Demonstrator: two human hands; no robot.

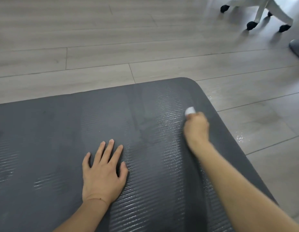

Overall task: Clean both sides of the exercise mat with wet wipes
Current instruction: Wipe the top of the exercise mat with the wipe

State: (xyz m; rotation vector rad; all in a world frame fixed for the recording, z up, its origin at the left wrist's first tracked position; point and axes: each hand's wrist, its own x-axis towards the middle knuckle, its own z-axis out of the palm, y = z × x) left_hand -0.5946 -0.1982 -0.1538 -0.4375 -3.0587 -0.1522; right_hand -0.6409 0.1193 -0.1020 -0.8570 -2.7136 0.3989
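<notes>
Wet streaks shine on the mat [145, 164] filling the lower frame, where my right hand [196, 129] clenches a wipe [190, 110] and my left hand [102, 173] presses flat, empty; I judge the underside still undone.

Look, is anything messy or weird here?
A little. Wet drops glisten on the floor just off the right edge of the mat, spilled past where the right hand rubs the wipe. The mat shines in wet streaks. The left hand lies flat on it.
</notes>
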